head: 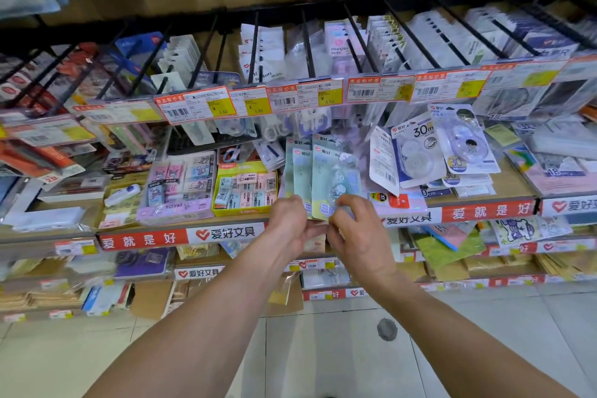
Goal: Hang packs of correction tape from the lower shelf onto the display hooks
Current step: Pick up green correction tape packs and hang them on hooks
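Several pale green and blue correction tape packs [326, 171] stand fanned upright in front of the lower shelf [491, 211]. My left hand [287, 220] grips their bottom left corner. My right hand [355, 229] pinches the bottom edge of the front pack. Above them black display hooks [308, 42] run forward to a row of price tags [303, 97]. More correction tape packs [416, 155] marked 30m lie on the shelf to the right.
A yellow box of erasers [245, 187] and a pink eraser box [177, 187] sit on the shelf left of my hands. Hooks on both sides carry hanging packs. Lower shelves with notebooks and a tiled floor [323, 349] lie below.
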Motion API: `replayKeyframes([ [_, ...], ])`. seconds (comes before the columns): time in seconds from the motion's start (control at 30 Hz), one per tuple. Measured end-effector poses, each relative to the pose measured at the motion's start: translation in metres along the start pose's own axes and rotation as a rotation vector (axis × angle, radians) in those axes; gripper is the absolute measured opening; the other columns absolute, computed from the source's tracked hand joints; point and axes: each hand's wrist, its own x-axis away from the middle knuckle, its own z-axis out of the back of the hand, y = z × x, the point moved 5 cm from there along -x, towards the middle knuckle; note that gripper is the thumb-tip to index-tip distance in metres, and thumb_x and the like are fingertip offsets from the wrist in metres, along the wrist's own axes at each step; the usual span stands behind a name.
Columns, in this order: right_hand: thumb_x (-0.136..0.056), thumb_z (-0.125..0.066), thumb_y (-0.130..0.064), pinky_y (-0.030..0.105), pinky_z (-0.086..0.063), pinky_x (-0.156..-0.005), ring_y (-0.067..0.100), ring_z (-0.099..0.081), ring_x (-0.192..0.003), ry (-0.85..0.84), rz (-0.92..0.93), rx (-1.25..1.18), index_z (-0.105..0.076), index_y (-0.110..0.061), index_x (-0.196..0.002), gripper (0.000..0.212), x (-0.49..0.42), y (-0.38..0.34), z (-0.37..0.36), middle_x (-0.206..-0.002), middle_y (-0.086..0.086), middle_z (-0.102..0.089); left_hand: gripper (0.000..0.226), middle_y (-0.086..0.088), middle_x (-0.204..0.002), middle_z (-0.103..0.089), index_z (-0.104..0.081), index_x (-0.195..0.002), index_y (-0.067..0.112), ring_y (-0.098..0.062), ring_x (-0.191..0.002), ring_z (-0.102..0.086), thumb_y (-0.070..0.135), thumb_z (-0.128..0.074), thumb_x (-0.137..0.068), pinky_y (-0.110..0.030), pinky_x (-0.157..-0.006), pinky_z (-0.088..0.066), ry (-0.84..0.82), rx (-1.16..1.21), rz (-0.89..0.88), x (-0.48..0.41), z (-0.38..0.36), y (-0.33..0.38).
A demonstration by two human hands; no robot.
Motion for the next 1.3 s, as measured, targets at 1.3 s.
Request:
replayKeyframes([
  [1.3, -0.096, -0.064, -0.001, 0.025, -0.057, -0.061, 0.015, -0.072, -0.073, -0.016, -0.856, -1.227, -0.068, -0.007, -0.101, 0.009, -0.03, -0.127, 0.105, -0.086, 0.003, -0.078, 0.053, -0.015, -0.116, -0.073, -0.059, -0.127, 0.01, -0.041, -0.11, -0.067, 0.017, -0.072, -0.076, -0.069, -0.102, -0.042, -0.475, 0.022, -0.162, 0.137, 0.148, 0.002],
])
